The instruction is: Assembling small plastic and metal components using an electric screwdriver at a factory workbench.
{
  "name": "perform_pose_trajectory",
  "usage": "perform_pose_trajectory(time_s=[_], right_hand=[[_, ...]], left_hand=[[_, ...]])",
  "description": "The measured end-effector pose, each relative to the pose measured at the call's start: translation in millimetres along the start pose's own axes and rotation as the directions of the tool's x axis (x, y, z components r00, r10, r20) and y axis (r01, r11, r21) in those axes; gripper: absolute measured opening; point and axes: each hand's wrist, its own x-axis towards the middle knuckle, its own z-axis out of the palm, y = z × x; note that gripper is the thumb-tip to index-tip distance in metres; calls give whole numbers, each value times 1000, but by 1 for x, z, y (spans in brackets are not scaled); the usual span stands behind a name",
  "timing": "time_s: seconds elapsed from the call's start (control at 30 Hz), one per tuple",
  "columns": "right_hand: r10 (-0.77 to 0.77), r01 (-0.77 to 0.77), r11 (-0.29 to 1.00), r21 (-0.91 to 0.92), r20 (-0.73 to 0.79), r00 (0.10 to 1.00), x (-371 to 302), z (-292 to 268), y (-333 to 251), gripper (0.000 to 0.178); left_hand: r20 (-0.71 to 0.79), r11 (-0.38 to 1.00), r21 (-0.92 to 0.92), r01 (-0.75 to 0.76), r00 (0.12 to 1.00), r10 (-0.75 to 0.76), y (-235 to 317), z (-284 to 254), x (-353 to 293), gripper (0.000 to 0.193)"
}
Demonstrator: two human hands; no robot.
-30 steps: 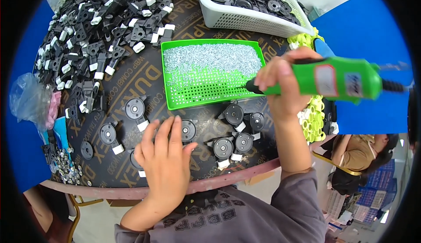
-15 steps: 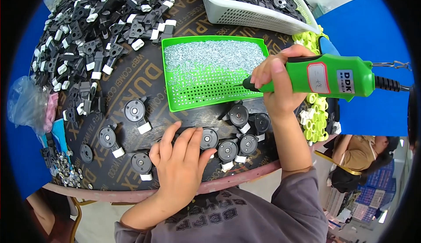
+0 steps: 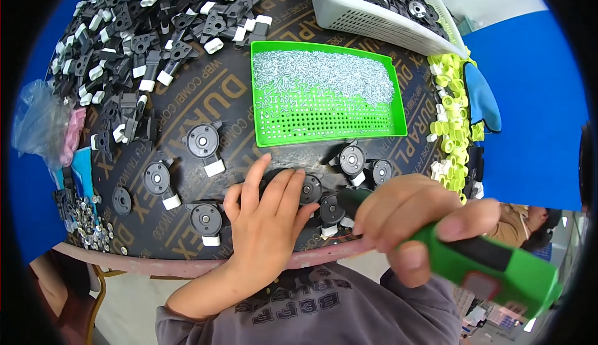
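Note:
My left hand (image 3: pixel 265 223) lies over a black plastic part with a round disc (image 3: pixel 309 190), its thumb and fingers curved around it; the part's other end is hidden under the fingers. In my right hand (image 3: pixel 423 223) is a green electric screwdriver (image 3: pixel 498 267), tilted, its black nose pointing toward that disc. The bit itself is hard to make out. Close by on the table are similar disc parts with white ends, including one by my left thumb (image 3: pixel 332 210) and others farther right (image 3: pixel 352 160) and left (image 3: pixel 203 140).
Beyond my hands stands a green perforated tray (image 3: pixel 330 138) of small silver screws. A white basket (image 3: pixel 380 31) of black discs is behind it. Black parts with white ends (image 3: pixel 156 27) are heaped far left. Yellow-green rings (image 3: pixel 458 105) line the right; small metal pieces (image 3: pixel 93 226) lie left.
My right hand has brought the screwdriver down from the screw tray toward the disc by my left hand, tilting it. My left hand stays on the same part. The whole view has shifted slightly.

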Motion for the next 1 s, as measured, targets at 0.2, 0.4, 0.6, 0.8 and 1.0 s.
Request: perform_pose_trajectory(time_s=[0.2,0.4,0.6,0.8,1.0], right_hand=[[57,-54,998,-33,99,993,-4,-2,11,40],[52,-49,998,-29,103,993,-2,-2,14,37],[-20,20,1000,7,2,1000,-8,3,16,37],[-56,54,975,215,5,998,-4,-2,1,42],[-101,81,962,261,67,993,-4,-3,-4,38]], left_hand=[[5,1000,2,3,1000,-3,-1,-1,0,47],[3,1000,-13,3,1000,-2,0,-1,1,46],[-13,999,-35,13,1000,-14,-3,2,-1,50],[-79,985,-174,15,996,-29,-4,-4,-2,38],[-148,976,-213,-47,989,15,-6,0,-4,21]])
